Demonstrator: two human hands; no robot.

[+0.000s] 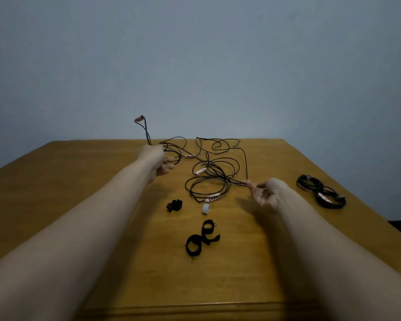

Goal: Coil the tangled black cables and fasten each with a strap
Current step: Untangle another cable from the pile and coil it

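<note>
Across the middle of the desk (79, 205) the tangled black cables (218, 172) are spread; coiling is judged to be in hand, two bundles (321, 192) lying finished at three o'clock; loops are gripped in the curled fingers of the left hand (156, 159) at ten o'clock; one strand is pinched by the right hand (267, 193) at four o'clock; next, it is judged, that strand needs drawing free and looping, then a strap (200, 238) fetched from six o'clock.

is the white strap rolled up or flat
Rolled up: the white strap forms a small closed ring on the table.
</note>
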